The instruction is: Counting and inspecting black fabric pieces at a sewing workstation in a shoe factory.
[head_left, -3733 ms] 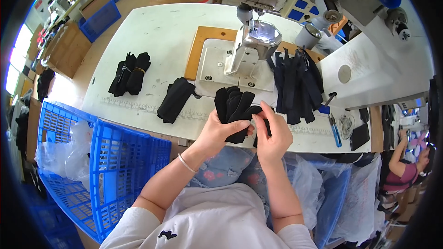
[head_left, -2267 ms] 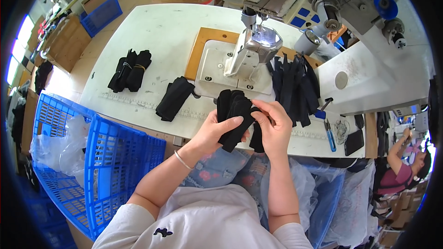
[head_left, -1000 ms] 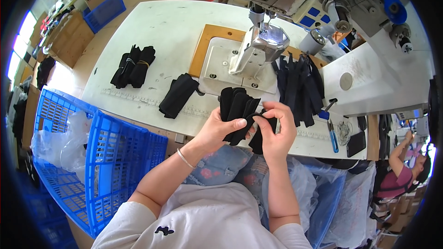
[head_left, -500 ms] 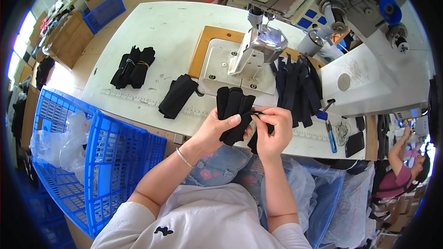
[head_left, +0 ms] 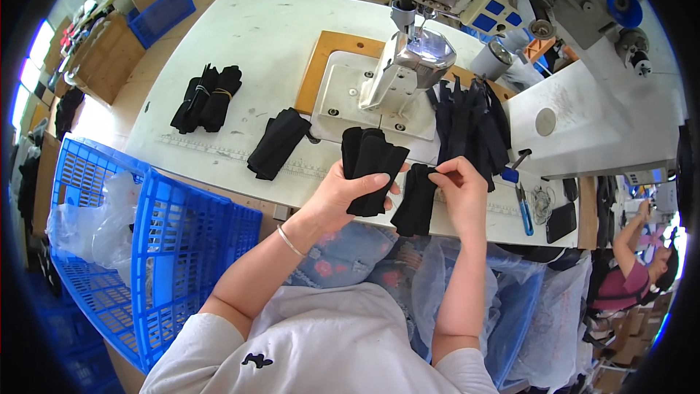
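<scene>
The left hand (head_left: 341, 195) is closed around a black stack (head_left: 373, 171), thumb across its front; the stack's long axis runs away from the person, its far end fanned and leaning slightly right. The right hand (head_left: 465, 188) has thumb and forefinger brought together at the far right corner of a black pile (head_left: 415, 203); whether they grip a layer cannot be told. That pile lies between the hands, lengthwise away from the person, far end tipped right. Left of the left hand, a black roll (head_left: 278, 144) slants away rightward.
</scene>
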The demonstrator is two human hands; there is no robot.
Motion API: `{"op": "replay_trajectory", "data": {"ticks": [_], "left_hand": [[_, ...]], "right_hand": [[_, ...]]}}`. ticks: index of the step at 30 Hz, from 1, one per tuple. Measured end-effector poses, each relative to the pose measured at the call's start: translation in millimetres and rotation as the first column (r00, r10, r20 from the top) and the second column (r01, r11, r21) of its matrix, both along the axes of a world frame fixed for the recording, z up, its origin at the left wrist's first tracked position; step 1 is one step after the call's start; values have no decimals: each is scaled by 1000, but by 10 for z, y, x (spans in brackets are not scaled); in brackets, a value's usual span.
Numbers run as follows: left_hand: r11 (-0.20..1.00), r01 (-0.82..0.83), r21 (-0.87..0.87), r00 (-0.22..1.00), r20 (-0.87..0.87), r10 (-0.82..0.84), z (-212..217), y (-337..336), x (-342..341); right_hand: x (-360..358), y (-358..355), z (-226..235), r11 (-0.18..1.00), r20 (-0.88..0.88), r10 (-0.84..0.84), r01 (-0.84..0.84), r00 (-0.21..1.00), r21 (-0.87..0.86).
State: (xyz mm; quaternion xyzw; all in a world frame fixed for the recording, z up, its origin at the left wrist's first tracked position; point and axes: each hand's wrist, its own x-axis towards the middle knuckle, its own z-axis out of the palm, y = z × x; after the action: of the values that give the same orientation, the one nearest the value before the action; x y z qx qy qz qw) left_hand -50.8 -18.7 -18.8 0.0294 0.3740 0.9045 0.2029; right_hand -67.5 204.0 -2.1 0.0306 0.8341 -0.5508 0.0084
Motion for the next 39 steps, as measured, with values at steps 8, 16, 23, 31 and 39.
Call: {"op": "replay_trajectory", "data": {"ticks": [8,16,23,31,39], "left_hand": [[999,-30,-27,997,-68,28,-21,50,14],[1000,-27,2,999,-39,28,-63,38,35],[1000,-5,-25,998,-58,3,-146,6,22],[1000,9,-11,999,-31,-9,-118,2,24],[997,-1,71,1000,-25,3,-104,7,25]], "right_hand": [[113,-487,137,965,-624,214,-64,751,253],[177,-556,-25,979,-769,126,45,627,197],[157,-619,40,958,-739,170,66,651,279],[74,-614,-80,895,-852,248,228,460,384],[99,-602,-126,952,-884,163,164,438,257]]}}
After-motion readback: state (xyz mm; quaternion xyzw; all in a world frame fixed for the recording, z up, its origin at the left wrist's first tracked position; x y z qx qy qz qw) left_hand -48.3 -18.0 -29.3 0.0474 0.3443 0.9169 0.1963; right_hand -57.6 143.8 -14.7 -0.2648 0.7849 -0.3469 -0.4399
